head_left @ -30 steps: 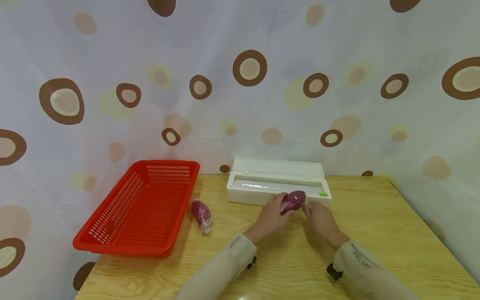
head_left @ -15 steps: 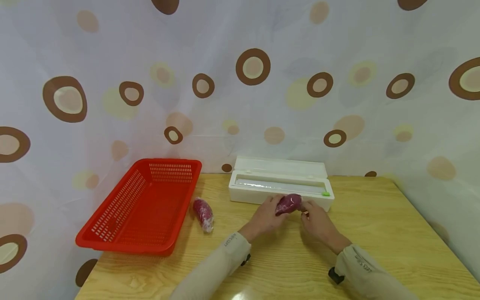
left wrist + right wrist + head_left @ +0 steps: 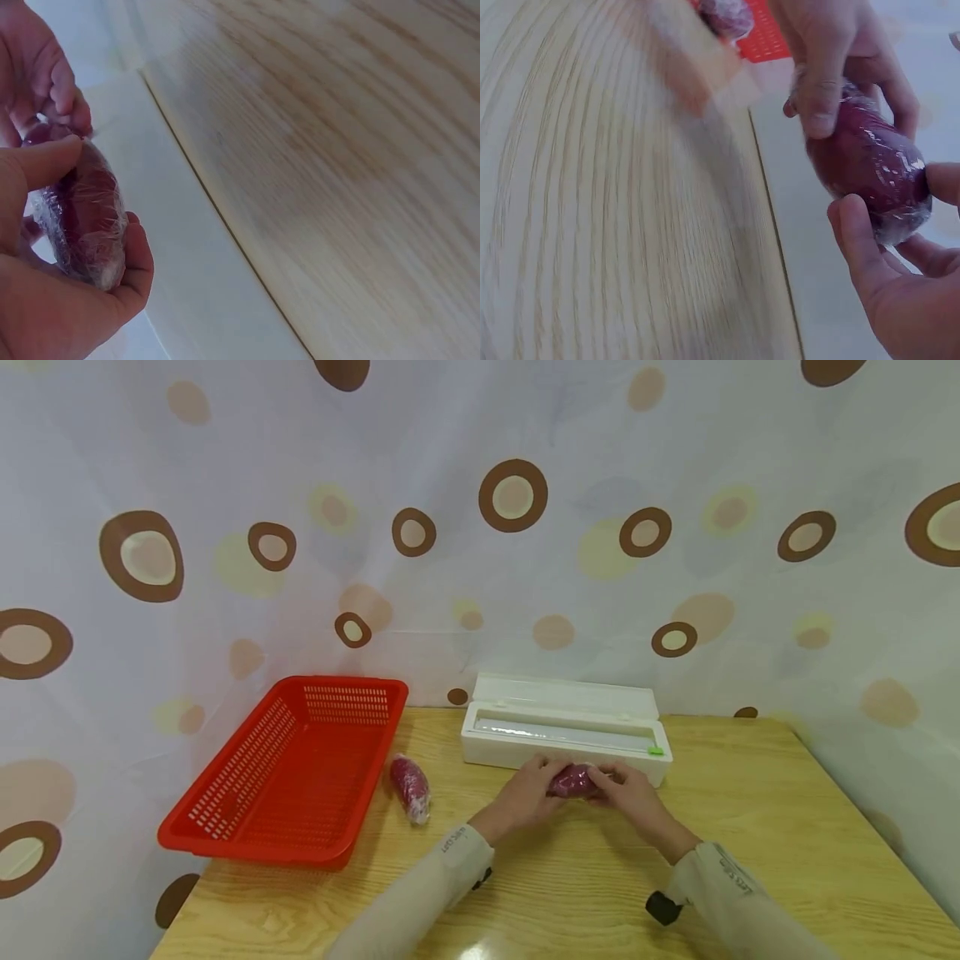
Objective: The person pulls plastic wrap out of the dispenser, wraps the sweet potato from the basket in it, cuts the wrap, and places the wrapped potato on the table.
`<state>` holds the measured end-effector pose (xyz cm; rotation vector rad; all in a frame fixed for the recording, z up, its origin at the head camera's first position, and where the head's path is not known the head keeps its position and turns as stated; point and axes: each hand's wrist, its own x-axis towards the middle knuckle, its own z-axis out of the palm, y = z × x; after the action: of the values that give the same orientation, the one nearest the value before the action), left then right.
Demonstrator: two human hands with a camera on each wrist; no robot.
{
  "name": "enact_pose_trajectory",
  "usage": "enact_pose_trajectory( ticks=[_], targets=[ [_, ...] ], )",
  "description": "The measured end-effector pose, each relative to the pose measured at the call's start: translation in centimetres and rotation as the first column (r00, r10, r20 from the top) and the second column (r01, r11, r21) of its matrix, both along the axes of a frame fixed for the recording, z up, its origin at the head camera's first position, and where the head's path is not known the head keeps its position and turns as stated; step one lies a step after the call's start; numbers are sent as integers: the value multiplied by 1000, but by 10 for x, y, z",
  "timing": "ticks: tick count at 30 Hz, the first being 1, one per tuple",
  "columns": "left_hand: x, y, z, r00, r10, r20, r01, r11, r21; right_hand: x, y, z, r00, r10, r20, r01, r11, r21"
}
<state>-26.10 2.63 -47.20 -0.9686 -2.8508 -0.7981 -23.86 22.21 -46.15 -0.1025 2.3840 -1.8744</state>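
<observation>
A purple sweet potato (image 3: 572,780) wrapped in clear film is held between both hands just in front of the white film dispenser box (image 3: 564,727). My left hand (image 3: 529,792) grips its left end, thumb on top and fingers curled under the sweet potato (image 3: 82,217). My right hand (image 3: 626,793) pinches the right end of the sweet potato (image 3: 870,169) with thumb and fingers. A second film-wrapped sweet potato (image 3: 410,787) lies on the wooden table (image 3: 750,827) beside the red basket (image 3: 285,772).
The red perforated basket stands at the table's left, with nothing in it. The dispenser box sits open at the back, against a spotted curtain (image 3: 480,527). The table's right edge runs close to the curtain.
Both hands have lowered the wrapped sweet potato from the height of the dispenser's front edge to just above the table and closed in more tightly around it.
</observation>
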Motion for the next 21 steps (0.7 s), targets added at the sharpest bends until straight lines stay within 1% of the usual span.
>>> enact_pose_trajectory(
  ticks=[2, 4, 7, 9, 11, 13, 16, 19, 21],
  targets=[
    [-1, -3, -1, 1000, -12, 2, 12, 1000, -16, -2, 0, -2, 999, 32, 44, -30, 998, -53],
    [-1, -8, -1, 999, -28, 24, 28, 999, -15, -3, -1, -3, 995, 65, 80, -56, 993, -103],
    [-2, -17, -4, 995, -51, 86, 51, 999, 2, -4, -3, -6, 987, 106, 119, -89, 986, -141],
    [-2, -24, -6, 991, -40, 126, 38, 999, 20, -5, -5, -9, 980, 136, 144, -113, 981, -156],
    [-1, -31, -9, 989, -7, 150, 3, 1000, 28, -5, -6, -13, 974, 145, 173, -119, 981, -151],
    [0, -37, -11, 986, 28, 161, -33, 999, 29, -4, -7, -17, 970, 155, 188, -137, 985, -105],
    [2, -41, -14, 985, 61, 163, -62, 998, 1, -3, -9, -24, 977, 146, 157, -151, 988, 22],
    [4, -41, -16, 985, 67, 160, -65, 998, -16, -4, -12, -27, 986, 129, 102, -144, 978, 153],
    [4, -40, -17, 984, 71, 163, -69, 997, -18, -3, -13, -26, 991, 102, 85, -119, 965, 232]
  ],
)
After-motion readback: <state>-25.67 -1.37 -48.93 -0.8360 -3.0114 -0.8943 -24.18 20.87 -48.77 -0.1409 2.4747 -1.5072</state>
